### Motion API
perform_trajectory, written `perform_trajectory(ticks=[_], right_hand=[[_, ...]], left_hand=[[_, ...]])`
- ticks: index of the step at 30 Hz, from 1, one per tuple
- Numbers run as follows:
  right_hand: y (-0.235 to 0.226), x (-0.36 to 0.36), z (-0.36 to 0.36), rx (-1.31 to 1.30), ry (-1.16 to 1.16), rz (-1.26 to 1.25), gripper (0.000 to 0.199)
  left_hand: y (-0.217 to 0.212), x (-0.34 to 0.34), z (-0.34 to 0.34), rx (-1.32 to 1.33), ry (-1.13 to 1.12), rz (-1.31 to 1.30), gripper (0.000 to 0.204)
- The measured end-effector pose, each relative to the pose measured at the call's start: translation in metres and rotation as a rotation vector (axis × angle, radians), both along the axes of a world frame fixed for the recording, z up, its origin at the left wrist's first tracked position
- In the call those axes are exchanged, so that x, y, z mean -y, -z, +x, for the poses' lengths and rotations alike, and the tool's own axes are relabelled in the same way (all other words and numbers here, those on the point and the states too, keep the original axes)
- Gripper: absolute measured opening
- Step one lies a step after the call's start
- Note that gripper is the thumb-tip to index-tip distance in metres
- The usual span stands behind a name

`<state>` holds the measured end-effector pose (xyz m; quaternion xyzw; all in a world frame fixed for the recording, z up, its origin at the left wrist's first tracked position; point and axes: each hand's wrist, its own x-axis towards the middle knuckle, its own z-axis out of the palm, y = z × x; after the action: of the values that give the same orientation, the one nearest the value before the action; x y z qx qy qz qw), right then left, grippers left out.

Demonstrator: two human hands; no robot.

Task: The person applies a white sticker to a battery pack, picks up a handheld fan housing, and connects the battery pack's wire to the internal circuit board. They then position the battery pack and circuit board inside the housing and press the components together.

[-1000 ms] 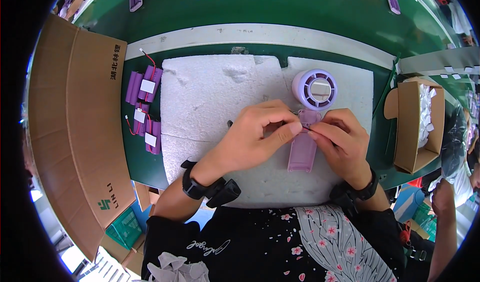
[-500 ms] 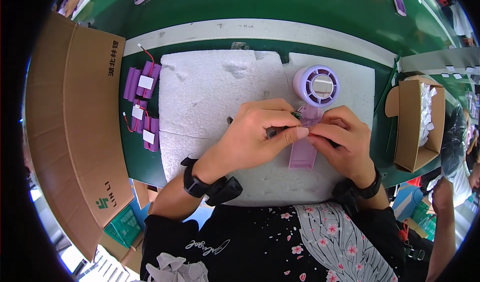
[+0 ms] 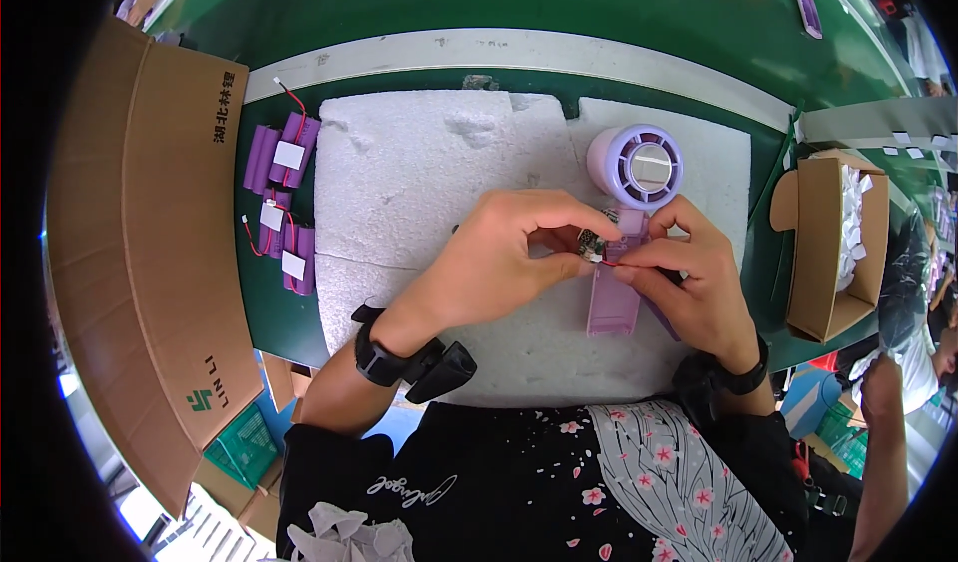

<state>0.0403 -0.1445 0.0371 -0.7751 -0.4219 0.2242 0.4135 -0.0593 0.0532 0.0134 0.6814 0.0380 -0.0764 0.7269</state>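
Observation:
A lilac handheld fan (image 3: pixel 603 166) lies on a white foam board (image 3: pixel 439 183), its round head away from me and its opened handle shell (image 3: pixel 613 307) toward me. Over the handle, my left hand (image 3: pixel 494 248) pinches a small green circuit board (image 3: pixel 589 244) between thumb and fingers. At the board's lower edge sits a white connector with a thin red wire (image 3: pixel 610 263). My right hand (image 3: pixel 694 275) has this wire between thumb and forefinger. A purple piece (image 3: pixel 661 320) shows partly beneath my right hand; what it is stays mostly hidden.
Purple battery packs (image 3: pixel 291 153) with red leads lie left of the foam, beside a tall cardboard box (image 3: pixel 150 233). A small carton (image 3: pixel 813 253) with white paper pieces stands right. A pale rail (image 3: pixel 419 53) crosses behind. Another person's forearm (image 3: pixel 883 452) is at far right.
My fingers have spread apart somewhat, bringing the circuit board and its connector into sight. The right hand has shifted slightly down, still at the wire.

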Motion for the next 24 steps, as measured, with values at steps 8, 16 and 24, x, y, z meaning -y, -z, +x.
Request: perform_trajectory(ticks=[8, 16, 24], right_hand=[[-0.0006, 0.0015, -0.0018, -0.024, 0.046, -0.052, 0.012], [-0.0024, 0.0032, 0.0016, -0.025, 0.021, -0.054, 0.012], [-0.0052, 0.0025, 0.0022, -0.146, 0.042, -0.121, 0.011]], left_hand=[[0.0052, 0.0014, -0.0004, -0.003, -0.009, -0.123, 0.029], [0.0034, 0.0016, 0.0003, 0.051, -0.011, -0.082, 0.029], [0.0034, 0.0005, 0.0028, 0.246, -0.014, 0.166, 0.025]])
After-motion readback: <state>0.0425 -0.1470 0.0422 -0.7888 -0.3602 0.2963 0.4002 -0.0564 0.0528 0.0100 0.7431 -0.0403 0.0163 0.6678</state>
